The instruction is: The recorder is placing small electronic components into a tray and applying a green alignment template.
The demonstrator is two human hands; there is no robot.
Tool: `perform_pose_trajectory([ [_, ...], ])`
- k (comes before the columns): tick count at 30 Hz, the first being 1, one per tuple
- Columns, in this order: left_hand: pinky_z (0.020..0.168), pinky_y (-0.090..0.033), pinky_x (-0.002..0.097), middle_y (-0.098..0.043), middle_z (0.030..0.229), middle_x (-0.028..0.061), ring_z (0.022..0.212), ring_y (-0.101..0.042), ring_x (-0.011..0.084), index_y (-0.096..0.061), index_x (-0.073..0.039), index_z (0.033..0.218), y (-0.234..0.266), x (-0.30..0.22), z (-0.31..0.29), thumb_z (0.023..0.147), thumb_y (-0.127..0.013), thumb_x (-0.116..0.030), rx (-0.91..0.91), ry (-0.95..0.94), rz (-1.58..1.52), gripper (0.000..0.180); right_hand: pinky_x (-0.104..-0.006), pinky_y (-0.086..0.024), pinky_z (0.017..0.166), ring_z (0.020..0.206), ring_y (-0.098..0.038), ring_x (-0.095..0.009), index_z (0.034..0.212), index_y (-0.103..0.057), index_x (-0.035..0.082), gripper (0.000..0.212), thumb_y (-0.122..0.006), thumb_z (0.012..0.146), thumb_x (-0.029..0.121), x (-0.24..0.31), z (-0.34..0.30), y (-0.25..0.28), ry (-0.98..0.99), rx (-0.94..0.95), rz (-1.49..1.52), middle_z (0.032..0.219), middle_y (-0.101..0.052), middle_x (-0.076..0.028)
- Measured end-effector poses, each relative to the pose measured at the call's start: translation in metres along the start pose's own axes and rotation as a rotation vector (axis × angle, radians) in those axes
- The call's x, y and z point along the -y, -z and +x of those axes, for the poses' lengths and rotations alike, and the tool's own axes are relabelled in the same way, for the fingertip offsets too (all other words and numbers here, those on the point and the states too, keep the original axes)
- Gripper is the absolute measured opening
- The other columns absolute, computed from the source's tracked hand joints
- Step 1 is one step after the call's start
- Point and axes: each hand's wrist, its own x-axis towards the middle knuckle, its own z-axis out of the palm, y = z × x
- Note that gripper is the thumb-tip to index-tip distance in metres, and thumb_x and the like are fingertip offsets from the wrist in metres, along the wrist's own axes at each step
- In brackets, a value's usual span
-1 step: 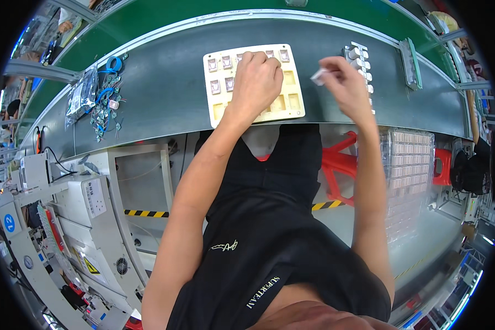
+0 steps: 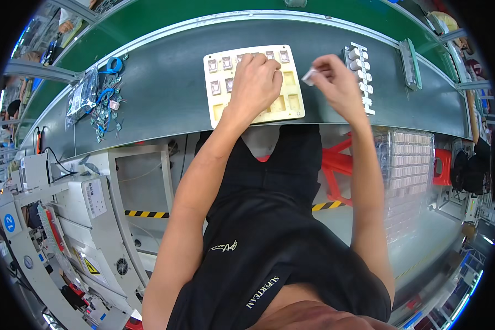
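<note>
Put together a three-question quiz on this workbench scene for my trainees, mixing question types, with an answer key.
1. Which hand visibly holds a small pale piece, right of the cream tray? A) Left. B) Right. C) Neither.
2. True or false: the left hand is over the tray.
3. Fill the gap: the tangled heap of blue-and-green parts lies to the (blank) of the tray.
Key: 1. B, the right hand. 2. True. 3. Left.

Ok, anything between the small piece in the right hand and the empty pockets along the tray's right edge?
Nothing visible: only dark bench shows between the piece in the right hand and the tray. The left hand is over the tray's middle, left of those pockets.
</note>
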Motion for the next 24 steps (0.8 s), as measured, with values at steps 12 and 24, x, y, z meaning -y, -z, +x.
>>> perform_pose_trajectory([
  [12, 0.095, -0.042, 0.0424, -0.065, 0.103, 0.0092, 0.104, -0.052, 0.0309, -0.072, -0.007, 0.111, 0.013, 0.009, -0.007, 0.082, -0.067, -0.017, 0.153, 0.001, -0.076, 0.031, -0.0436, -0.05, 0.079, 0.086, -0.064, -0.036, 0.097, -0.072, 0.003, 0.016, -0.063, 0.09, 0.015, 0.0, 0.022, -0.039, 0.074, 0.098, -0.347, 0.09, -0.065, -0.017],
  [24, 0.095, -0.044, 0.0437, -0.064, 0.105, 0.0126, 0.103, -0.051, 0.033, -0.071, -0.004, 0.112, 0.015, 0.013, -0.002, 0.082, -0.069, -0.023, 0.22, 0.046, -0.113, 0.036, -0.0459, -0.051, 0.081, 0.089, -0.063, -0.037, 0.098, -0.072, 0.004, 0.017, -0.061, 0.092, 0.015, -0.002, 0.021, -0.044, 0.079, 0.071, -0.455, 0.096, -0.065, -0.017],
])
